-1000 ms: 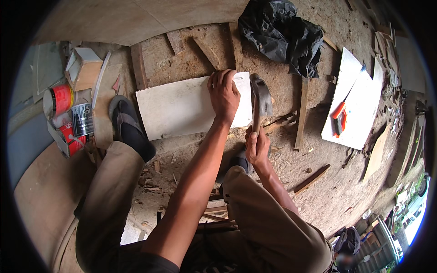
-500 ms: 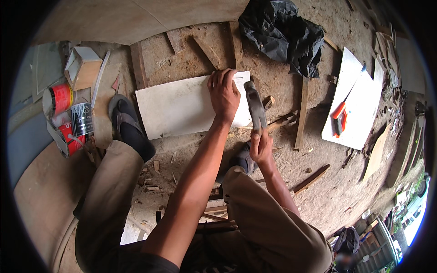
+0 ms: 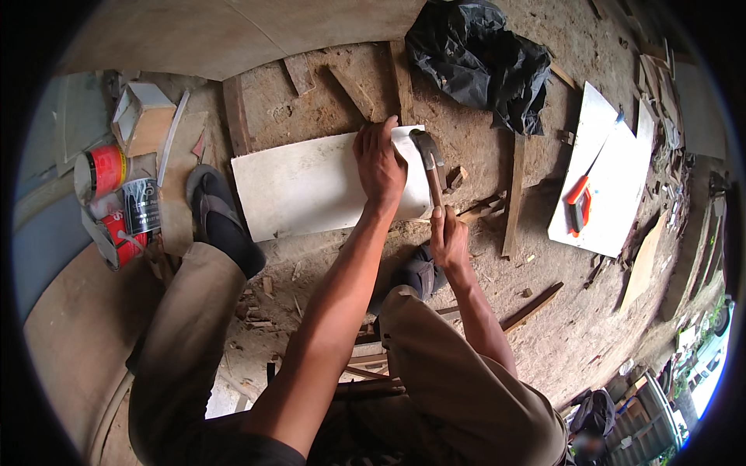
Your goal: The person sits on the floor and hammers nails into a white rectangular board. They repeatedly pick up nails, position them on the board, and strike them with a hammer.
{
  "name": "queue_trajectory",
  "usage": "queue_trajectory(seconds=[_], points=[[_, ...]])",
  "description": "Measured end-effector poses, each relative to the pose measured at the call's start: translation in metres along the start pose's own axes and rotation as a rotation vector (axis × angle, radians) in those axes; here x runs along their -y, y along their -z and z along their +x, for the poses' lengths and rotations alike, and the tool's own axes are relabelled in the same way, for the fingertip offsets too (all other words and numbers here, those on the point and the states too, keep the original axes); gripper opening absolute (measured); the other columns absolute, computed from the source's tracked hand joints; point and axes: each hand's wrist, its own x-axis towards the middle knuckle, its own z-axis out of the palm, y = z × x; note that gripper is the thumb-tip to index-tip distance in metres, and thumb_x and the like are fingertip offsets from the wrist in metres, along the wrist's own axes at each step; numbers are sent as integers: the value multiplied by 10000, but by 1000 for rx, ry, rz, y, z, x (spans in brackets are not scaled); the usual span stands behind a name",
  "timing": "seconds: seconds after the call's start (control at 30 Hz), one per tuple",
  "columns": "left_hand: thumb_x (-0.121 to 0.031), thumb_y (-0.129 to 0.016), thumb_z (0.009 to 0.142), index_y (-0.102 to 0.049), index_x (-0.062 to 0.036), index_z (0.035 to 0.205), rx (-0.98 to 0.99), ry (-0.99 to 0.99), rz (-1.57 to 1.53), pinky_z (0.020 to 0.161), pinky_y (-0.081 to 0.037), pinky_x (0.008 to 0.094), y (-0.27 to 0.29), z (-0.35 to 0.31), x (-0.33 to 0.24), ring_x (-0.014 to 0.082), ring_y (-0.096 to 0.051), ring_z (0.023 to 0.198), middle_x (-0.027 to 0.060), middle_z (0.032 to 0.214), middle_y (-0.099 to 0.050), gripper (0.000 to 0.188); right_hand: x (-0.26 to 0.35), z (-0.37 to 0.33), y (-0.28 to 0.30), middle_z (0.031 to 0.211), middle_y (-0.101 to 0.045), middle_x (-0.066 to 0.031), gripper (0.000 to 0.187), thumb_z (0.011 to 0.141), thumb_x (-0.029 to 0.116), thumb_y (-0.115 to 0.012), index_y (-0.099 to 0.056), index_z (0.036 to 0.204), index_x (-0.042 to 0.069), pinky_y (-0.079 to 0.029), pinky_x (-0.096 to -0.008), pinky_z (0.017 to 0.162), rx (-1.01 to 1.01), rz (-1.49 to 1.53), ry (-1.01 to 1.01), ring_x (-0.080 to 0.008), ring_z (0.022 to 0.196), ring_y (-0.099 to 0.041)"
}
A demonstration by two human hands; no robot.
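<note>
A white rectangular board (image 3: 303, 186) lies on wooden strips in front of me. My left hand (image 3: 379, 167) presses on it toward its right end, with the fingers curled at the far edge. Whatever the fingertips pinch there is hidden. In my right hand (image 3: 449, 239), closed round the handle, is a hammer (image 3: 435, 177). Its metal head rests at or just above the board's right end, close to the far corner; contact cannot be made out.
A red-handled saw (image 3: 579, 206) lies on another white panel (image 3: 602, 167) to the right. Black plastic sheeting (image 3: 486, 66) is bunched at the far side. Paint cans (image 3: 140, 203) and a small wooden box (image 3: 144, 116) stand left. Wood scraps litter the ground.
The hammer head has swung slightly left and come down at the board's right end. My left hand has shifted a little left, its thumb now raised.
</note>
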Motion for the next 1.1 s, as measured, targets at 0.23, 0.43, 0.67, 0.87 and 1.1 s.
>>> queue_trajectory(seconds=[0.23,0.43,0.67,0.87,1.1], points=[[89,-588,761,-511,-46,1255,13,9,-4,1085,-359,456,0,1,1,321,-565,1116,137,1105,-618,518,-22,-18,6,738,-569,-240,397,1029,332,-377,-558,1022,-22,-459,-469,543,-132,106,600,-446,617,-595],[110,-559,755,-508,-33,1251,8,20,-48,1083,-364,470,1,0,-1,327,-568,1117,138,1109,-616,518,-17,0,-2,671,-533,-195,468,1034,379,-340,-558,1030,-35,-437,-424,531,-12,36,114,-359,563,-557],[118,-547,750,-511,-17,1247,-4,0,-44,1085,-368,473,0,1,0,341,-569,1111,156,1132,-612,517,-4,-10,-2,550,-472,-99,561,1027,463,-323,-546,878,-31,-379,-359,440,-202,193,421,-220,454,-492],[107,-514,803,-520,-45,1232,-20,-4,-33,1040,-378,479,2,-2,0,341,-566,1081,146,1117,-608,455,16,-1,17,594,-520,-218,398,1025,332,-361,-510,900,-15,-420,-462,504,-27,116,34,-424,527,-562],[127,-535,758,-523,-24,1231,-19,-13,-24,1068,-381,460,-1,1,2,331,-568,1110,158,1113,-611,497,5,-5,6,588,-536,-194,441,1037,336,-344,-543,877,-23,-451,-418,512,-46,80,131,-364,558,-596]])
